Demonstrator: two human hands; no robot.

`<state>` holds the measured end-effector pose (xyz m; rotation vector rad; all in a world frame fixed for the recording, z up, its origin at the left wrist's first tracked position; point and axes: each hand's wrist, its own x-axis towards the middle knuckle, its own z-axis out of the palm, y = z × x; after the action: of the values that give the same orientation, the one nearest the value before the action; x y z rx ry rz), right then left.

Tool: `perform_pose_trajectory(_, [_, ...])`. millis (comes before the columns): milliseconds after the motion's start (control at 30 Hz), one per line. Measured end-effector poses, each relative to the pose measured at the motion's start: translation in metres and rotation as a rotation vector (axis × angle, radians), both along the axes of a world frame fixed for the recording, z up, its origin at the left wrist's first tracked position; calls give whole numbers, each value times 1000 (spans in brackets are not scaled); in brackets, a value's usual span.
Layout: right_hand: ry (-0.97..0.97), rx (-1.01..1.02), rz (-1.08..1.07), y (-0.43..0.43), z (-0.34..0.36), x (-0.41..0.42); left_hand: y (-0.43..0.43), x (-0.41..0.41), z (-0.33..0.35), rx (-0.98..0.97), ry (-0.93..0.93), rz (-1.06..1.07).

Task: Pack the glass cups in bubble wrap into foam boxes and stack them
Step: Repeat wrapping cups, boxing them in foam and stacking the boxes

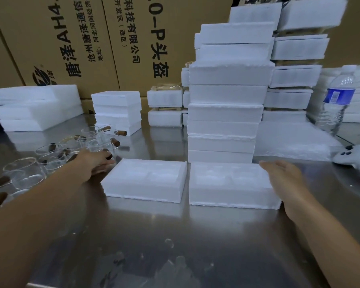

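Note:
Two open foam box halves lie side by side on the steel table, the left half (146, 179) and the right half (231, 183), both with empty moulded hollows. Several glass cups (50, 161) with brown wooden handles crowd the table's left side. My left hand (96, 161) reaches among the nearest cups beside the left half's corner; blur and clear glass hide whether its fingers hold one. My right hand (283, 177) hovers with straight fingers at the right half's right edge, holding nothing. A pile of bubble wrap sheets (295, 140) lies behind it.
A tall stack of closed foam boxes (224, 113) stands right behind the two halves, with more stacks (293, 75) further back. Foam sheets (35, 107) and a short stack (116, 111) sit at the left. A water bottle (337, 100) and a white controller (353, 159) are at the right. Cardboard cartons (92, 38) wall the back.

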<state>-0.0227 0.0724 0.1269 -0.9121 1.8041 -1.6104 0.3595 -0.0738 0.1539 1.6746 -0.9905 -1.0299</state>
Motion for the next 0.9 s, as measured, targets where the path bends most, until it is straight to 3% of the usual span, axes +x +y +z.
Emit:
perform_pose_trajectory(433, [79, -11, -54, 0, -4, 3, -7, -15, 5, 34, 134, -161])
perform_pose_trajectory(600, [83, -22, -53, -1, -4, 1, 2, -16, 9, 67, 118, -21])
perform_pose_trajectory(733, [99, -27, -36, 1, 0, 5, 14, -29, 21, -61, 111, 32])
perform_pose_trajectory(900, [389, -99, -147, 12, 5, 20, 40, -59, 41, -217, 195, -47])
